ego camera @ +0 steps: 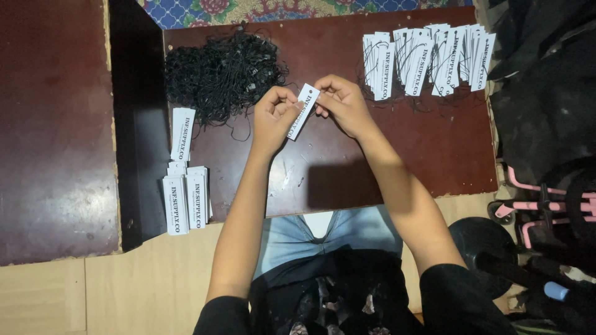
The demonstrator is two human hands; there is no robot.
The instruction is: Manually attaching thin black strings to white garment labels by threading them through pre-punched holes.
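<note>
- Paper first, from the head view: a narrow white tag (303,110) is held above the middle of the dark red-brown table (385,167), tilted, with its top end between the two hands
- Left hand (275,115) is curled, thumb and fingers pressed together at the tag's left edge; whether a thread sits in that pinch is too small to tell
- Right hand (343,104) pinches the tag's top end from the right, fingers bent close
- Both grips crowd one small end of the tag, so the card could bend or tear there if the hands pull apart
- Black tangled cords (223,74) lie far left on the table, close to the left hand; drawing one out could drag others along, since they look knotted together
- Strung tags (428,59) are fanned out at the far right with loose threads trailing beneath; a sweep of the right forearm could scatter them
- Plain tags (185,195) are stacked near left, right at the table's edge beside a dark gap, and a nudge could tip them off
</note>
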